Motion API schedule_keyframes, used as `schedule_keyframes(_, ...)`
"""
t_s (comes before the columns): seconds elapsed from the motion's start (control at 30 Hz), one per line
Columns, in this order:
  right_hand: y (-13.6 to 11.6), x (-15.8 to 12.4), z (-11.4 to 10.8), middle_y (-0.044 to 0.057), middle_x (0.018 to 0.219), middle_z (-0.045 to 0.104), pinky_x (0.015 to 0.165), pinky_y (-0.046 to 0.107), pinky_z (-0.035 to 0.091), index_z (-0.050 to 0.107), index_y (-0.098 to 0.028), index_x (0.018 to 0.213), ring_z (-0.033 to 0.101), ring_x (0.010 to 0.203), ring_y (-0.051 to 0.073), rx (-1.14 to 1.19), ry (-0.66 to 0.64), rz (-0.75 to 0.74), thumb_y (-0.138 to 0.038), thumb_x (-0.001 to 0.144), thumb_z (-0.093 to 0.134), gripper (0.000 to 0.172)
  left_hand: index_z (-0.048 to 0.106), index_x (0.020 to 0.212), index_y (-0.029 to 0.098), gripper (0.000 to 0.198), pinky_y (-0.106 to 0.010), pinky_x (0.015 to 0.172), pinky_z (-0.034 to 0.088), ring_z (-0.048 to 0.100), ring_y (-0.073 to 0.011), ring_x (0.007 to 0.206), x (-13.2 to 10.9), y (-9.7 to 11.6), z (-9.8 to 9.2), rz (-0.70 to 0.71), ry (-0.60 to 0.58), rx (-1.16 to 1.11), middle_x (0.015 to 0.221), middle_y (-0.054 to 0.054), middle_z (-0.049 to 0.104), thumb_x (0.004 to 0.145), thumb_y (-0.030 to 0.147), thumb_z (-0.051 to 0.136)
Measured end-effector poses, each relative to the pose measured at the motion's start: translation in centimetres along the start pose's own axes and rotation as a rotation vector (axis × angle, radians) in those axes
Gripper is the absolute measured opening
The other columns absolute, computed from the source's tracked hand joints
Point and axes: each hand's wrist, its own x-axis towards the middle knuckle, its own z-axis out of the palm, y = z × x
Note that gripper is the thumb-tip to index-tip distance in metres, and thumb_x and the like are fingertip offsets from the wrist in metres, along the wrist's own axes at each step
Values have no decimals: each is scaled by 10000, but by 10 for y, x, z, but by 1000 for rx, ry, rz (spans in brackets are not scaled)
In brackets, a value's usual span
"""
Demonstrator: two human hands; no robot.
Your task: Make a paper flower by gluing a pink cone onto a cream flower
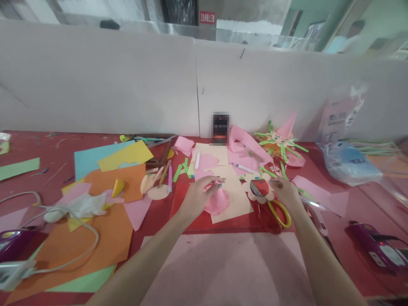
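My left hand (201, 192) is closed at the top of a pink paper cone (219, 205), its fingertips pinched at the tip. Under the cone lies a cream paper sheet (237, 208). At the right, the bent fingers of my right hand (284, 190) grip the edge of a cream flower-shaped paper ring (250, 195). Red and grey metal show through the ring's hole. Just below the ring, scissors with a yellow handle (288, 217) lie partly covered. Behind my hands are a white marker (244, 168) and cut pink paper (208, 161).
A paper figure with a pink cone hat (287, 127) stands at the back right, beside a plastic bag (350, 165). Coloured sheets (95, 225) and a white cable (92, 242) cover the left. A purple device (376, 242) lies right. A white partition (127, 80) rises behind.
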Motion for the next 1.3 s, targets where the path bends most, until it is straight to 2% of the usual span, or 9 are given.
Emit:
schedule_keyframes(0.1,-32,-15,-16,49,736,647,641,292,398,642,-186,813,555,651,170,-14,103,-115,-389,748,500,255,597,1067,270,275,-337,1006,351,480,-185,1175,-3,-4,0,4,-54,2,1192,-7,593,826,342,488)
schedule_keyframes(0.23,-85,-42,-43,17,732,628,601,260,396,643,-201,823,510,603,126,162,238,-227,-437,742,565,262,555,1127,232,327,-335,1008,351,477,-177,1171,-4,-7,-10,6,126,-72,1232,-44,557,875,363,393)
schedule_keyframes(0.4,-135,-64,-58,-30,618,547,527,219,399,609,-207,764,496,557,93,606,151,-213,-391,716,629,191,480,1189,225,368,-331,990,370,463,-181,1182,-9,15,-20,34,152,-243,1269,-70,513,873,396,402)
schedule_keyframes(0.53,-150,-63,-42,-25,644,557,539,217,419,607,-204,786,508,578,91,758,33,-287,-377,707,642,193,455,1200,224,414,-310,889,445,553,-178,1058,-13,34,-20,2,149,-316,1151,-70,579,831,410,477)
schedule_keyframes(0.77,-131,-59,30,-39,565,525,490,210,371,596,-173,841,485,528,94,767,-192,-106,-411,686,626,285,417,1239,213,480,-277,660,481,584,-119,576,-13,-5,-18,-169,174,-223,590,59,562,775,277,522)
schedule_keyframes(0.93,-98,-67,75,8,678,617,613,270,430,580,-171,950,568,629,150,618,-233,19,-401,705,572,336,477,1184,231,439,-278,730,471,612,-153,806,-26,-52,-5,-342,172,-4,832,2,639,745,208,495)
schedule_keyframes(1.03,-89,-73,84,26,737,644,664,297,433,578,-189,1011,591,702,182,438,-231,31,-355,717,530,340,463,1205,261,465,-284,688,479,608,-153,741,-34,-66,-1,-385,129,152,785,15,620,749,173,469)
schedule_keyframes(1.2,-83,-78,88,22,781,651,692,298,423,611,-216,988,573,726,182,274,-239,-38,-314,743,467,301,558,1093,247,317,-367,860,443,542,-201,1010,-37,-69,2,-153,214,474,1066,-60,572,818,181,417)
schedule_keyframes(1.3,-80,-80,90,32,846,647,733,304,425,626,-213,984,565,780,183,231,-203,-88,-292,757,451,297,476,1207,259,388,-410,1038,299,385,-194,1232,-38,-64,3,-4,97,521,1308,-50,453,844,169,372)
